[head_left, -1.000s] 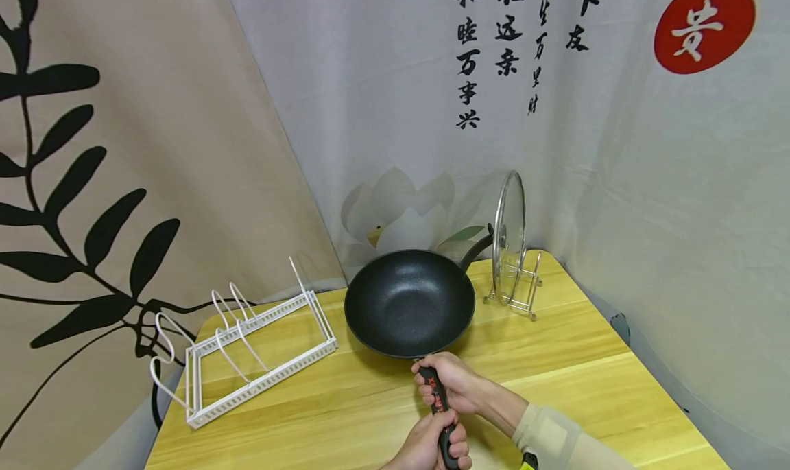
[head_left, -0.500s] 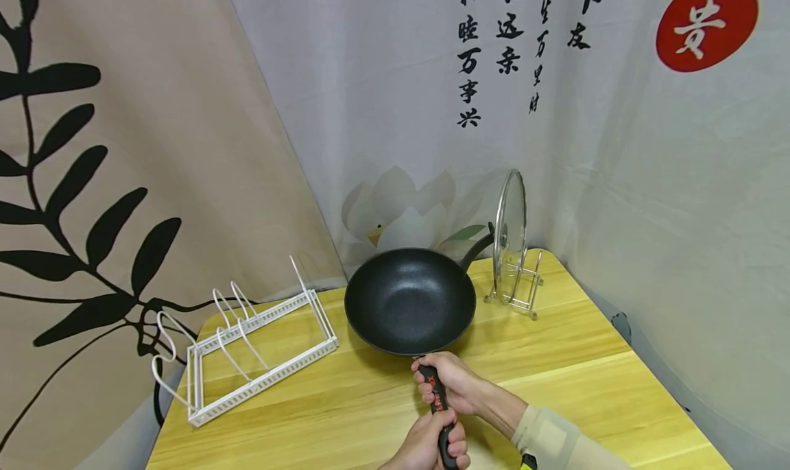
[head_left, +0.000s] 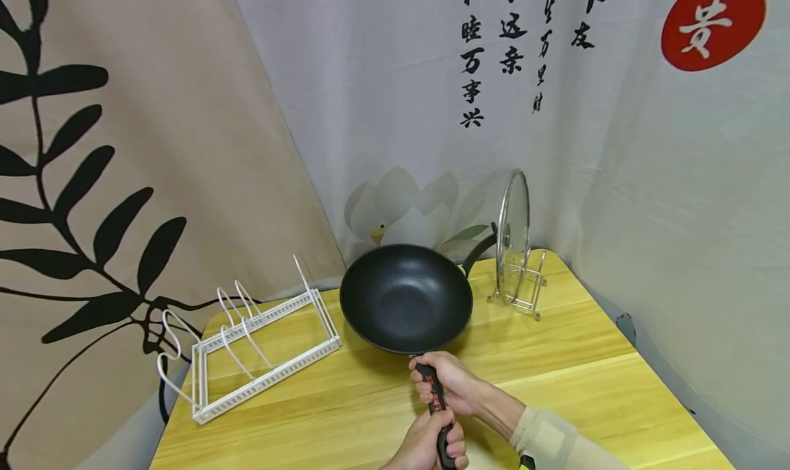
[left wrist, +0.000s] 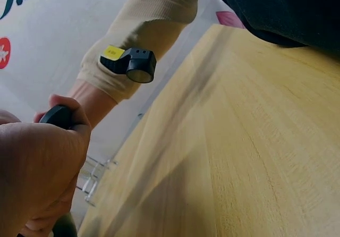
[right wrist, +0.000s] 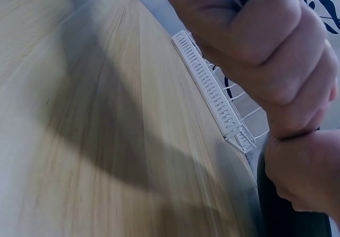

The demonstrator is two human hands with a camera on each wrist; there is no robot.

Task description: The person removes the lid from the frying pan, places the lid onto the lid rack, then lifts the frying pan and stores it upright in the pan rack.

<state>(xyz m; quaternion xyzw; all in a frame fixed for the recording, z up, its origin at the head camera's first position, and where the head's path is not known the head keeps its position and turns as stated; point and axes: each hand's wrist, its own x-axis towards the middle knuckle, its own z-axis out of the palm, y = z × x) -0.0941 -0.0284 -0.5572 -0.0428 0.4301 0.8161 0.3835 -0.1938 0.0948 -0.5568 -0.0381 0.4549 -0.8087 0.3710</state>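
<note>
A black wok (head_left: 406, 298) with a long handle (head_left: 435, 396) points away from me over the wooden table. My right hand (head_left: 449, 382) grips the handle close to the pan body. Behind it, my left hand (head_left: 426, 439) wraps the handle's end. In the left wrist view, the dark handle tip (left wrist: 58, 116) pokes out of the left fist (left wrist: 37, 165). The right wrist view has both fists one above the other, the wok's dark side (right wrist: 287, 210) below them. A small curved helper handle (head_left: 480, 252) rises at the wok's far right. Whether its base touches the table is hidden.
To the left lies a white rack (head_left: 265, 357) with upright wire loops. A glass lid (head_left: 513, 233) stands upright in a wire stand (head_left: 527, 288) at the back right, close to the helper handle. Printed curtains (head_left: 395, 79) hang behind the table (head_left: 586, 374).
The wok has shifted slightly left, away from the lid stand. Both hands keep their grip on the handle. The head view has turned a little.
</note>
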